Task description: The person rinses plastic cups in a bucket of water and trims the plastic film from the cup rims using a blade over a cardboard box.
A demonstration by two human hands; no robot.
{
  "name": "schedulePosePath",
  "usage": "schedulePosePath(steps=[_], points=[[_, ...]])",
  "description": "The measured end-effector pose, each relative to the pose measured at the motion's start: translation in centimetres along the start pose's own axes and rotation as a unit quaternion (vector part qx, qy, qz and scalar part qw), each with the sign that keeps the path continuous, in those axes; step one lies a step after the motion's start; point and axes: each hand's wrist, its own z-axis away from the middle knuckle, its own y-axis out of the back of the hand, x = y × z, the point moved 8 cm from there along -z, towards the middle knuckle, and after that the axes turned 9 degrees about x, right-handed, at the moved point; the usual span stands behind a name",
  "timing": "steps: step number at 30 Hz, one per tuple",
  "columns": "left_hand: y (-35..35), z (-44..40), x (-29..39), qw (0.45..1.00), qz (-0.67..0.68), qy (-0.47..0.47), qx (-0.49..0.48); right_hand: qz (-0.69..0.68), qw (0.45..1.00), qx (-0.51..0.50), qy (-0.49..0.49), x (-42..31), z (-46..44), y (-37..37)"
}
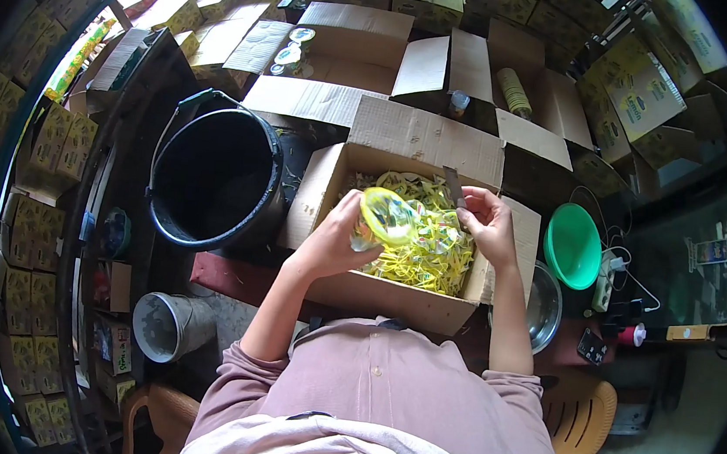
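Note:
My left hand (336, 235) is wrapped round a clear plastic cup (388, 216) with a yellow rim, tilted over an open cardboard box (424, 145). To its right, my right hand (488, 224) pinches a thin dark blade-like strip (454, 188), which points up and to the left. The strip and the cup are apart. Below both hands the box holds a heap of yellow and clear plastic scraps (430, 260). The cup's lower part is hidden by my left fingers.
A large black bucket (215, 173) stands left of the box, a white bucket (163, 328) lower left. Right are a green basin (572, 245), a metal bowl (541, 307) and a power strip (603, 289). Behind, an open carton (354, 47) holds lidded cups (291, 55).

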Motion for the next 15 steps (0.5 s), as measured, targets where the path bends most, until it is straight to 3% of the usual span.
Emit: schedulePosePath(steps=[1, 4, 9, 12, 15], points=[[0.4, -0.1, -0.1, 0.998, 0.053, 0.03, 0.028, -0.04, 0.999, 0.018, 0.002, -0.5, 0.3, -0.3], [0.9, 0.0, -0.6, 0.979, 0.16, 0.05, 0.116, 0.053, 0.987, 0.087, 0.126, -4.6, 1.9, -0.4], [1.7, 0.2, 1.9, 0.994, 0.045, -0.006, 0.096, 0.257, 0.865, 0.096, 0.42, -11.1, 5.7, -2.5], [1.9, 0.3, 2.7, 0.996, 0.009, -0.02, 0.089, 0.328, 0.81, 0.081, 0.479, -12.3, 6.8, -3.1], [2.0, 0.4, 3.1, 0.995, -0.003, -0.032, 0.092, 0.327, 0.807, 0.062, 0.488, -12.4, 6.9, -3.5]])
